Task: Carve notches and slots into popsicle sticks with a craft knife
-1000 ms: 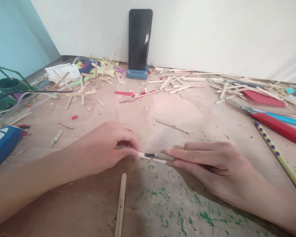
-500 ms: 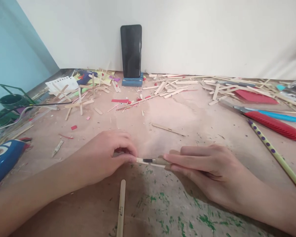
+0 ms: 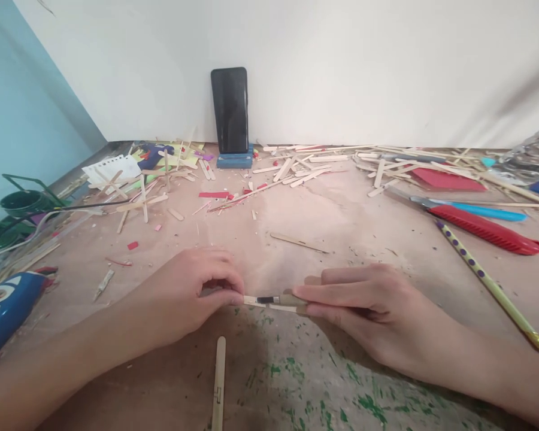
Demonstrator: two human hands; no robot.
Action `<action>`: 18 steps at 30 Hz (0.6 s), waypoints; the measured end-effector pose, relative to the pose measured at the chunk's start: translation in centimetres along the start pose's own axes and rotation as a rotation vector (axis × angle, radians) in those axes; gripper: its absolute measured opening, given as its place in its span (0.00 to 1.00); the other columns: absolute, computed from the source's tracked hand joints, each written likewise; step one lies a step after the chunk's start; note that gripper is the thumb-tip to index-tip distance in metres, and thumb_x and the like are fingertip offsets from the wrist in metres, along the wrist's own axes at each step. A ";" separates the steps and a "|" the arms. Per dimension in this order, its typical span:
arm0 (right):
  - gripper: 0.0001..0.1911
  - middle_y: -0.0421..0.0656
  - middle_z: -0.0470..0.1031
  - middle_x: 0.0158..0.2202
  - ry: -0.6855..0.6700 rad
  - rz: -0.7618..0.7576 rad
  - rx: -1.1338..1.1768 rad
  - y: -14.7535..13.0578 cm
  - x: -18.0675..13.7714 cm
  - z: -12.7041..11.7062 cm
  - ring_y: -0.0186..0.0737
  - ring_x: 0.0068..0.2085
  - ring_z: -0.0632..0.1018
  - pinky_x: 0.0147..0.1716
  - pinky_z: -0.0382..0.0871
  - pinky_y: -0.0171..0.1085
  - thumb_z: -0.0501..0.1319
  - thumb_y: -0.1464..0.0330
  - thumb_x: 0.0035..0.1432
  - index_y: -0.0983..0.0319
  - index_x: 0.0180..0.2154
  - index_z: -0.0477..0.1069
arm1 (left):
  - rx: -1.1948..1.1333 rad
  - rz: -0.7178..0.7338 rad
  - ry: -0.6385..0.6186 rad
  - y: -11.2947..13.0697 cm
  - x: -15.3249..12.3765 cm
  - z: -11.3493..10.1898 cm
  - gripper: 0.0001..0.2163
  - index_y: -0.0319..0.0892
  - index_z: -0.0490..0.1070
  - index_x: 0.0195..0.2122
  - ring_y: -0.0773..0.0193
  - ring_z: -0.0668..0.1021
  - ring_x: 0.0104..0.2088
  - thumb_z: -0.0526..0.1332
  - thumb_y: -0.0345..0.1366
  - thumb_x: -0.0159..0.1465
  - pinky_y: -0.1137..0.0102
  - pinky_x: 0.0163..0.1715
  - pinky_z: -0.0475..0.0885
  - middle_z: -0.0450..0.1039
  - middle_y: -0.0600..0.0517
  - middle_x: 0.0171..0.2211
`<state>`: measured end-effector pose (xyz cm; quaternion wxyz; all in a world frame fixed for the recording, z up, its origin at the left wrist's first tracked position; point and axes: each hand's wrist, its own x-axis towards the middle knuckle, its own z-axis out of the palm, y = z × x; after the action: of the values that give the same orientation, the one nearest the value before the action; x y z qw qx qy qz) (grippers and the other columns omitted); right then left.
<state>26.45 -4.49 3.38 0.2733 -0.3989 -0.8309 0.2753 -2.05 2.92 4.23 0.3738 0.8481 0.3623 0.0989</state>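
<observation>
Wooden stick [image 3: 250, 300] at six o'clock is being pinched at one end by the left hand [image 3: 206, 290], apparently for steadiness, while a slim tool [image 3: 291, 299] is being clamped along it by the right hand [image 3: 368, 299]. The green-flecked table [image 3: 269, 398] is being littered with loose sticks [image 3: 284, 168] toward twelve o'clock, below a white wall [image 3: 363, 72].

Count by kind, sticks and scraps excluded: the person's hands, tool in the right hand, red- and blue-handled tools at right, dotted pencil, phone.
Hands: 2 (left hand, right hand)
Tools: 3 (slim tool in the right hand, red-handled tool, blue-handled tool)
Pencils: 1 (dotted pencil)
Phones: 1 (phone)
Total: 7
</observation>
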 end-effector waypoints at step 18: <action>0.14 0.45 0.85 0.40 -0.001 -0.010 -0.030 0.1 -0.1 0.2 0.36 0.36 0.84 0.34 0.76 0.34 0.61 0.73 0.73 0.58 0.53 0.82 | 0.332 0.417 0.114 -0.1 -0.6 1.5 0.11 0.41 0.77 0.42 0.62 0.73 0.42 0.55 0.29 0.76 0.64 0.45 0.67 0.77 0.51 0.40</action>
<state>26.38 -4.56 3.13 0.2684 -0.3987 -0.8370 0.2614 -1.93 1.73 3.18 0.1801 0.9472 0.2113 0.1606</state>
